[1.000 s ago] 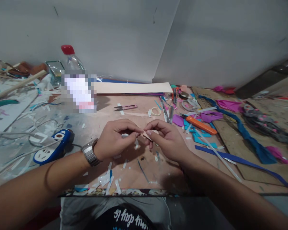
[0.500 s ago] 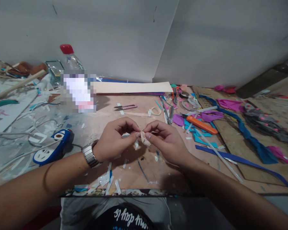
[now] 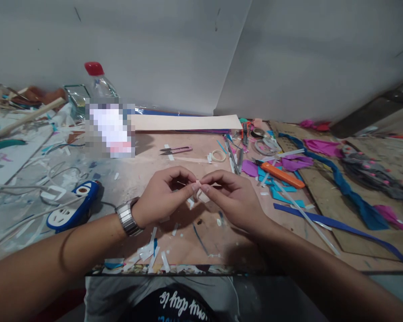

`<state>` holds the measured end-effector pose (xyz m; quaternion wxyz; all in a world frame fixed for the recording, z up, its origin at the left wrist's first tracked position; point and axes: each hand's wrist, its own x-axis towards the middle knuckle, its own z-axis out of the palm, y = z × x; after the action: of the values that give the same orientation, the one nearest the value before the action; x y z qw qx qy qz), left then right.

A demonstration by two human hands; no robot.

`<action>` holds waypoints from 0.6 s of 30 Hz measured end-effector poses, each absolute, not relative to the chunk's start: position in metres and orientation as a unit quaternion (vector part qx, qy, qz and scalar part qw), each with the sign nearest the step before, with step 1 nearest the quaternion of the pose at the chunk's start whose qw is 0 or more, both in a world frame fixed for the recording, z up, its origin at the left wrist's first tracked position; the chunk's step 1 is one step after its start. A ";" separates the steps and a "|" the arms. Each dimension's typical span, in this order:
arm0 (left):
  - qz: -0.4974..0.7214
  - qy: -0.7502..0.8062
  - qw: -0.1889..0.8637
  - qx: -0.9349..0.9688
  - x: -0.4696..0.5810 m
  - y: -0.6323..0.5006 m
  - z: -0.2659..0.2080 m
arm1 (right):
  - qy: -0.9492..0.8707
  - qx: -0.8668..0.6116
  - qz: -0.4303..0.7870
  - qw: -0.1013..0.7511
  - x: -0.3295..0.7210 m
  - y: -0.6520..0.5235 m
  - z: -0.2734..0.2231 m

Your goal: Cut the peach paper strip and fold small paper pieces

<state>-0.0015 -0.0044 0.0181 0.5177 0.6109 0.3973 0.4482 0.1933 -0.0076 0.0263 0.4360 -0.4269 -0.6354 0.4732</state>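
Observation:
Between my fingertips is a small, pale, crumpled piece [image 3: 202,197], thin like fabric or paper; its exact kind I cannot make out. My left hand [image 3: 166,192], with a metal watch [image 3: 127,217] at the wrist, pinches it between thumb and forefinger. From the other side my right hand [image 3: 233,199] pinches the same piece, so the fingertips of both hands nearly touch. The hands hang over the middle of the worktable [image 3: 188,237]. Beyond them lie thread snips [image 3: 175,150] and a small tape roll [image 3: 218,155].
An orange utility knife [image 3: 282,174] lies to the right among coloured scraps, near a blue fabric strip [image 3: 342,183]. At left are a blue-and-white power strip [image 3: 73,208] with cables and a red-capped bottle [image 3: 102,85]. Cream sheets [image 3: 184,122] are stacked at the back.
Both pairs of fingertips have shifted slightly on the pale piece, and it now looks more folded between them. Nothing else has visibly moved.

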 end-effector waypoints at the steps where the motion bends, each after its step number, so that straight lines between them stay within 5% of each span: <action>1: 0.448 0.400 0.513 0.613 -0.002 -0.004 0.019 | -0.638 -0.424 0.473 0.435 0.194 -0.008 0.026; 18: 0.434 0.390 0.544 0.603 -0.002 -0.006 0.023 | -0.689 -0.369 0.441 0.441 0.197 -0.006 0.024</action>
<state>-0.0021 -0.0064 0.0227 0.5438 0.6028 0.3902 0.4344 0.1970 -0.0065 0.0242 0.4409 -0.3691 -0.6894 0.4406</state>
